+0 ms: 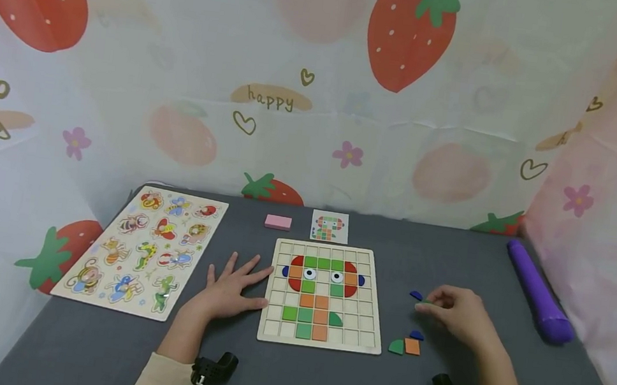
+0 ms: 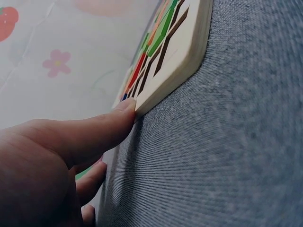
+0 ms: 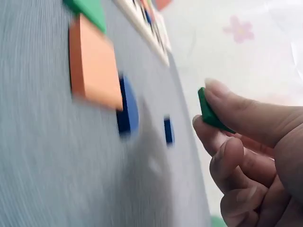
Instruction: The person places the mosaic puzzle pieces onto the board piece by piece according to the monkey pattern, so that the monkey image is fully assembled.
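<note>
A wooden grid board (image 1: 351, 337) carries red, green, orange and blue pieces with two eye tiles, arranged as a figure. My left hand (image 1: 226, 295) lies with fingers spread on its left side; in the left wrist view the thumb (image 2: 106, 127) touches the board's edge. Right of the board, my right hand (image 1: 458, 310) pinches a small green piece (image 3: 210, 113) between thumb and fingers, raised above the table. Near that hand lie two blue pieces, one farther back (image 1: 416, 295) and one closer (image 1: 416, 335), plus an orange square (image 1: 412, 346) and a green quarter-circle (image 1: 396, 346).
Behind the board are a picture card (image 1: 328, 240) and a pink block (image 1: 278, 222). A puzzle board with cartoon insects and animals (image 1: 125, 228) lies at the left. The purple cylinder (image 1: 538, 294) rests at the right edge. Strawberry-print curtain (image 1: 344, 184) surrounds the grey table.
</note>
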`<action>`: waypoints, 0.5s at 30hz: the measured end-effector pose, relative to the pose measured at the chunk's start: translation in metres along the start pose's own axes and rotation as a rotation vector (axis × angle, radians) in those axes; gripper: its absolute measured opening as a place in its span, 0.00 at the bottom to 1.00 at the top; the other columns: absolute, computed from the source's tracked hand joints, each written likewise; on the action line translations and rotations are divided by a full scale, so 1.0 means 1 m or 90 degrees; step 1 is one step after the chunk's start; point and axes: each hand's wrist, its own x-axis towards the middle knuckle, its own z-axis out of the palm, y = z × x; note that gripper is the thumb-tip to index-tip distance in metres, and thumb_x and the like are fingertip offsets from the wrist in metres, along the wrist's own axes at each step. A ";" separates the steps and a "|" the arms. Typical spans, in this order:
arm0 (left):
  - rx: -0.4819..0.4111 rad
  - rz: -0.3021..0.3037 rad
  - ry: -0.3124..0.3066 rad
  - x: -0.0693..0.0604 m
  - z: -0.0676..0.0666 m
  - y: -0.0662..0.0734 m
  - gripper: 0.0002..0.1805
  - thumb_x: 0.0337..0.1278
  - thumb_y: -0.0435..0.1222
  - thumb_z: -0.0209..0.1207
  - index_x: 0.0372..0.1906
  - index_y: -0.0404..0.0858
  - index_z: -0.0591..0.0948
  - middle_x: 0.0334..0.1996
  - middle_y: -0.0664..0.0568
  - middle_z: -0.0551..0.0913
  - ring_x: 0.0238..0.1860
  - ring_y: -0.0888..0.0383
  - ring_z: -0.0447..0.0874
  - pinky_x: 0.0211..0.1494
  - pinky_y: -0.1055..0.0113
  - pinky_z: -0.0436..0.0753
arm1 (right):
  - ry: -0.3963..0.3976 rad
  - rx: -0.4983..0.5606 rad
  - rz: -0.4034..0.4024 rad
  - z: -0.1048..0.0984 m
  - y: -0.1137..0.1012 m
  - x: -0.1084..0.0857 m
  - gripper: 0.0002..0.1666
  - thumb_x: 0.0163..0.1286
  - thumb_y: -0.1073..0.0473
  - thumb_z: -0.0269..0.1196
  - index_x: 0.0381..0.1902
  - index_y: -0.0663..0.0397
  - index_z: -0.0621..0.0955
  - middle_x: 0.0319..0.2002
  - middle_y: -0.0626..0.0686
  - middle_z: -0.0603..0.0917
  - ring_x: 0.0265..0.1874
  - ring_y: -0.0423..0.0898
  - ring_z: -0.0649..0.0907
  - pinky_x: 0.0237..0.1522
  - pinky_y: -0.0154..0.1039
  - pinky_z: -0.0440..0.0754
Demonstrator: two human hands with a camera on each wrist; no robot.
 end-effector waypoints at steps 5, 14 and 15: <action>0.002 -0.004 0.000 0.001 0.001 0.000 0.41 0.61 0.59 0.62 0.78 0.59 0.64 0.82 0.50 0.51 0.81 0.35 0.28 0.71 0.25 0.28 | -0.015 0.006 -0.034 0.015 -0.024 0.002 0.13 0.69 0.52 0.68 0.44 0.55 0.85 0.33 0.51 0.88 0.28 0.44 0.84 0.32 0.41 0.81; 0.004 -0.012 -0.002 -0.001 0.001 0.001 0.41 0.60 0.59 0.63 0.77 0.59 0.64 0.82 0.50 0.51 0.81 0.35 0.28 0.71 0.25 0.28 | -0.046 0.020 -0.100 0.059 -0.069 0.014 0.03 0.68 0.56 0.69 0.38 0.46 0.88 0.34 0.46 0.86 0.29 0.42 0.81 0.32 0.39 0.80; 0.004 -0.014 -0.002 -0.001 0.001 0.001 0.41 0.60 0.59 0.63 0.77 0.59 0.64 0.82 0.51 0.51 0.81 0.35 0.27 0.71 0.25 0.28 | -0.050 0.028 -0.104 0.063 -0.075 0.015 0.03 0.67 0.56 0.70 0.38 0.46 0.88 0.34 0.45 0.86 0.29 0.42 0.81 0.32 0.39 0.80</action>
